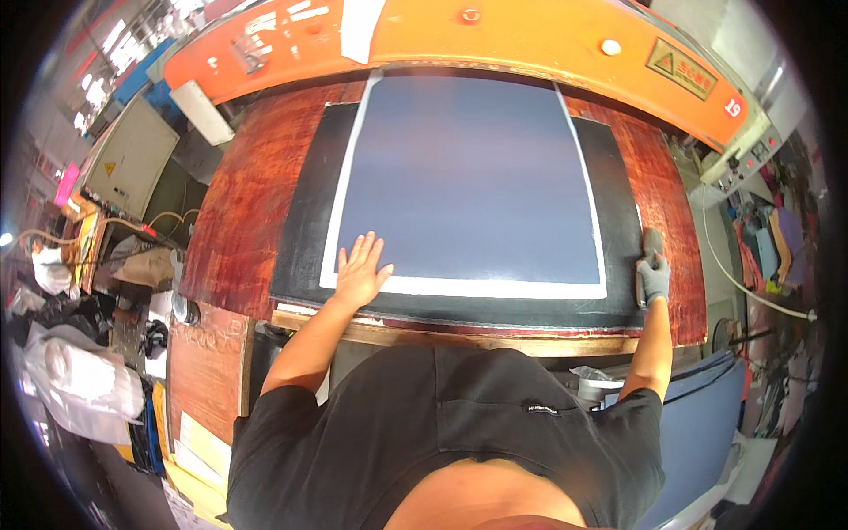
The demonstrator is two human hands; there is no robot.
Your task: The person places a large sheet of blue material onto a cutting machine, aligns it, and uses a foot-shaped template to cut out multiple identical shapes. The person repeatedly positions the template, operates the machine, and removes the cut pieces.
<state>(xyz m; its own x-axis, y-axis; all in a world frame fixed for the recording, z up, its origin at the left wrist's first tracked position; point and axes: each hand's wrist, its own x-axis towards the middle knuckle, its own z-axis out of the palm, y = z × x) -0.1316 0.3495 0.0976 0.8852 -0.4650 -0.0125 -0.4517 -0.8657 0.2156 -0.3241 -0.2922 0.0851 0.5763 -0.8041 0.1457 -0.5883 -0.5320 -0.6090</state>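
Observation:
A blue-grey sheet (468, 185) with a white border lies flat on a larger black mat (305, 203). My bare left hand (359, 272) rests palm down on the sheet's near left corner, fingers spread. At the mat's right edge is my right hand (654, 276), in a grey glove. Its fingers are curled around a dark, narrow thing (652, 242) that sticks out beyond them; its kind cannot be made out. The sheet's far edge runs up to the orange machine.
A red-brown wooden board (252, 185) lies under the mat. The orange machine beam (424, 35) spans the far side. A control box (751, 163) stands right, a cabinet (132, 159) left. Blue-grey sheets (702, 433) are stacked at lower right, plastic bags (84, 384) at left.

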